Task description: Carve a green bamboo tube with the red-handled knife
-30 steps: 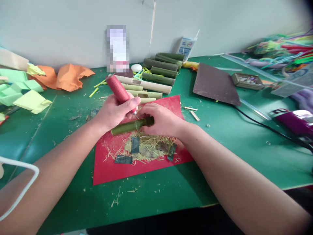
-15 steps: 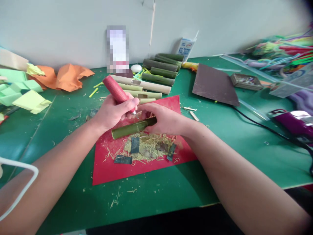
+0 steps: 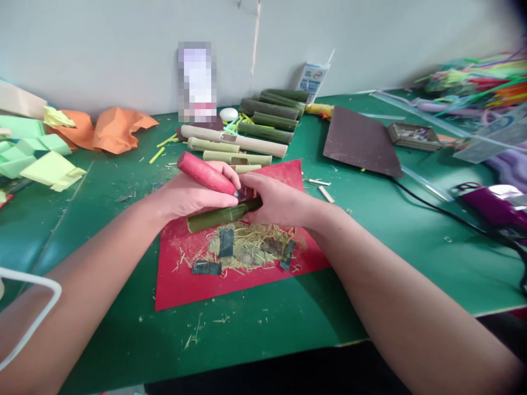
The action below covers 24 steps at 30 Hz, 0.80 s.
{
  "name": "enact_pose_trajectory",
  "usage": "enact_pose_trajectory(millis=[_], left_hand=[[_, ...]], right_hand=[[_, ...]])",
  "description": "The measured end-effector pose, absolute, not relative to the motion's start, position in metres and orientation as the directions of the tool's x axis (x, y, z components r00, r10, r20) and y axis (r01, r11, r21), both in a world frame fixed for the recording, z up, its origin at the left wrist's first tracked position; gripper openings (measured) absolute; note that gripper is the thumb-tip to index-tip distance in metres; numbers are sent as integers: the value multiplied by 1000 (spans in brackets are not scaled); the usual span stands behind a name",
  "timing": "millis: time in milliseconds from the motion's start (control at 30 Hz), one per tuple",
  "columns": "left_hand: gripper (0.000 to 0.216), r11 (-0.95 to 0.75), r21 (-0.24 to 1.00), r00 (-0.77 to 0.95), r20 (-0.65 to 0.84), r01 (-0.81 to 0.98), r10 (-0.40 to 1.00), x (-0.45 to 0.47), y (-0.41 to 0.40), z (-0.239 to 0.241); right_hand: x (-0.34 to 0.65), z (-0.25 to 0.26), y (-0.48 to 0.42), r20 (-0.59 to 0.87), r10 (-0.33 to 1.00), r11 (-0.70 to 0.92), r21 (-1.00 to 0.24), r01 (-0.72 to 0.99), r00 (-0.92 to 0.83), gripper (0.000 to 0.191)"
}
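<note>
In the head view my left hand (image 3: 197, 193) is closed around a carving tool with a thick red handle (image 3: 208, 174). Its metal end meets the upper side of a green bamboo tube (image 3: 214, 216), near the tube's right part; the blade itself is mostly hidden by my fingers. My right hand (image 3: 278, 200) grips the right end of this tube, holding it slightly tilted. Beneath lies a red sheet (image 3: 185, 288), bearing a heap of pale shavings (image 3: 247, 252) and several dark strips of bamboo skin (image 3: 226, 243).
Beyond my hands several cut bamboo pieces (image 3: 255, 144) lie in a row on the green table (image 3: 123, 345). A dark board (image 3: 358, 142) and a small box (image 3: 415, 136) are at right. Crumpled orange paper (image 3: 119, 130) and a phone (image 3: 197, 82) stand near the wall.
My left hand has come down and right with the carving tool, whose metal end has reached the bamboo tube. My right hand and the tube have hardly moved.
</note>
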<state>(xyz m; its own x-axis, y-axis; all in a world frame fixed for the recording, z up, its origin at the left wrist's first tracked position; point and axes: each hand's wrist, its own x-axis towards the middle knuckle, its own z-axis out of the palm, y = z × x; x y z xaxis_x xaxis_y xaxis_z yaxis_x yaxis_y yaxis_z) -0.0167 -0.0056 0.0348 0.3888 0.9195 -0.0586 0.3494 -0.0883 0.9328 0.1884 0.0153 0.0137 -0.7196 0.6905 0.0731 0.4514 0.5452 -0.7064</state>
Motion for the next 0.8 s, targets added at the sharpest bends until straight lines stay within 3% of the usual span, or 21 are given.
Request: enact_pose_trajectory(millis=[200,333,567,800], left_hand=[[13,-122,942,324,15,314,946,-17,-5,30],[19,-169,916,204,98,365,974,-11,-4,22],[16,-162,921,211,91,354,973,-7,-5,22],[20,-265,904,139,230,336,963,-7,-5,22]], right_hand=[[189,17,13,73,682,527,-738,421,-728,46],[189,18,13,59,685,498,-766,407,-726,54],[189,18,14,52,684,518,-736,435,-727,50],[193,23,13,8,686,461,-779,426,-728,55]])
